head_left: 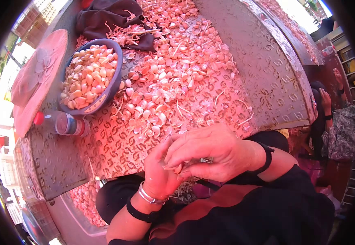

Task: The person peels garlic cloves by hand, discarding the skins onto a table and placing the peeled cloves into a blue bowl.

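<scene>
My two hands meet over the near edge of the metal table. Silver bangles and a black band circle the wrist of my left hand [159, 173], whose fingers are partly covered by the other hand. My right hand [214, 149] is bent over it, fingertips and thumb pinched together. Between them shows a small garlic clove [178, 168], mostly hidden by the fingers. Just beyond lie loose garlic cloves [147, 112] with bits of skin. A blue-purple bowl [114, 87] of peeled-looking cloves stands at the left.
A clear bottle [69, 123] with a red cap lies by the bowl, next to a wide-brimmed hat [38, 77]. Dark cloth [104, 18] is heaped at the back. Below left, a tub [89, 228] holds more garlic. Another person's hand [325, 100] shows at the right.
</scene>
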The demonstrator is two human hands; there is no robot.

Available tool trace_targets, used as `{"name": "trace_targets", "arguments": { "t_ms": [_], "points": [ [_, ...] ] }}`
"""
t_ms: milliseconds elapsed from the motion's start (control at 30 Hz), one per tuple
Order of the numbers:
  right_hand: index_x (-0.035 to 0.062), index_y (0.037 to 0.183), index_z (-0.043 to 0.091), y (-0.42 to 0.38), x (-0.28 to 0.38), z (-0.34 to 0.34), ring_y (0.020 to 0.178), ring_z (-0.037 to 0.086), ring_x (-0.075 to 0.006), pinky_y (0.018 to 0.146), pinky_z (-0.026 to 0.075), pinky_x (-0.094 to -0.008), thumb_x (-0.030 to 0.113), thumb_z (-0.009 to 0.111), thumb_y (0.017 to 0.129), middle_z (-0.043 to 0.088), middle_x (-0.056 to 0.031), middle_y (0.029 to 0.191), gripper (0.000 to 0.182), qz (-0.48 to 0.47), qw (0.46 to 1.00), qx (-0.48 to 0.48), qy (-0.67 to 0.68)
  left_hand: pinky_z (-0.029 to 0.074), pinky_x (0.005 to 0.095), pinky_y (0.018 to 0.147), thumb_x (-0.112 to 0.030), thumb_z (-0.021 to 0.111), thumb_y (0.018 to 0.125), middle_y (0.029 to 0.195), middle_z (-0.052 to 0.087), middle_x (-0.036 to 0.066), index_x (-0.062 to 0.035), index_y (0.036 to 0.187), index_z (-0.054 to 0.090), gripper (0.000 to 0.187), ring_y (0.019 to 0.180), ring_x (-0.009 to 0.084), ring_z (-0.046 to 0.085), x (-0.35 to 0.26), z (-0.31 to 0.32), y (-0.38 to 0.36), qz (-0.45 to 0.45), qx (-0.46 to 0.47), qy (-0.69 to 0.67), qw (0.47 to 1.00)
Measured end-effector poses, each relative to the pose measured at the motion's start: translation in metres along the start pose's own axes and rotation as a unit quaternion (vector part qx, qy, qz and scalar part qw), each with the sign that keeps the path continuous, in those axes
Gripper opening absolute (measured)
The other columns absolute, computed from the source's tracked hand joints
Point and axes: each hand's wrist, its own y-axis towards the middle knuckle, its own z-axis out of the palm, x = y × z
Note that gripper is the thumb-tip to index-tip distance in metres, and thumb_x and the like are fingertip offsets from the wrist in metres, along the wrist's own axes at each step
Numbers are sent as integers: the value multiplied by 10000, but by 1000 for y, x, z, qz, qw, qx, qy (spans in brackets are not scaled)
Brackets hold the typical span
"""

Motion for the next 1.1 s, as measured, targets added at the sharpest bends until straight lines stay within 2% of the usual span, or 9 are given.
{"name": "trace_targets", "arguments": {
  "t_ms": [167, 300, 433, 567, 667, 767, 833, 900, 1100],
  "points": [
    [41, 956, 638, 26, -76, -55, 795, 628, -226, 711, 490, -291, 13, 636, 748, 636, -119, 892, 210, 111, 968, -74, -211, 423, 244, 497, -272, 393, 924, 893, 568, 111, -35, 1007, 553, 297, 733, 208, 545, -11, -41, 18, -36, 165, -56, 984],
    [66, 964, 640, 29, -144, -77, 822, 604, -294, 724, 487, -353, 16, 588, 723, 605, -119, 891, 251, 164, 856, 55, -487, 365, 216, 456, -242, 442, 909, 846, 551, 83, -42, 953, 554, 233, 680, 183, 533, -16, -27, 14, 4, 62, -21, 998],
    [64, 974, 628, 10, -146, -58, 834, 585, -318, 718, 480, -394, -3, 573, 695, 585, -115, 869, 292, 122, 846, 20, -519, 361, 203, 458, -182, 488, 889, 844, 550, 72, -44, 965, 548, 169, 693, 162, 539, -19, -32, 15, 28, 8, 46, 998],
    [51, 990, 615, -23, -136, -62, 791, 602, -291, 690, 490, -380, -7, 581, 713, 597, -125, 857, 285, 133, 859, 45, -492, 352, 189, 453, -123, 506, 867, 845, 551, 67, -40, 989, 541, 151, 706, 151, 545, -16, -38, 14, 30, 8, 59, 998],
    [28, 1057, 597, -40, -135, -68, 745, 612, -146, 673, 503, -277, -13, 591, 777, 629, -73, 944, 283, 288, 918, -127, -240, 352, 189, 448, -94, 496, 860, 832, 542, 65, -32, 1002, 539, 161, 707, 148, 542, -14, -37, 15, 41, -13, 74, 996],
    [25, 1058, 610, -50, -142, -82, 671, 600, -138, 616, 508, -294, 9, 618, 748, 627, -66, 886, 311, 345, 911, -222, 42, 344, 181, 435, -71, 480, 856, 822, 535, 65, -23, 1013, 537, 174, 699, 148, 534, -17, -34, 18, 53, 1, 66, 996],
    [39, 998, 624, -53, -148, -85, 708, 609, -200, 662, 505, -312, 3, 620, 728, 618, -97, 874, 272, 329, 923, -197, 34, 324, 169, 413, -72, 486, 861, 819, 531, 69, -16, 1014, 536, 171, 681, 144, 518, -20, -37, 24, 62, 16, 57, 996],
    [29, 907, 622, -53, -139, -78, 784, 597, -287, 714, 492, -346, -25, 609, 697, 595, -130, 856, 217, 158, 902, -68, -395, 306, 161, 395, -87, 501, 867, 816, 529, 73, -12, 1006, 537, 162, 650, 135, 497, -25, -38, 29, 47, 37, 40, 997],
    [31, 798, 535, -49, -129, -70, 799, 548, -333, 682, 462, -406, -6, 557, 720, 501, -126, 840, 89, 145, 863, -11, -485, 290, 157, 377, -93, 530, 888, 778, 564, 67, -18, 981, 546, 121, 606, 125, 519, -84, -15, 41, 263, -27, 122, 957]
  ]
}}
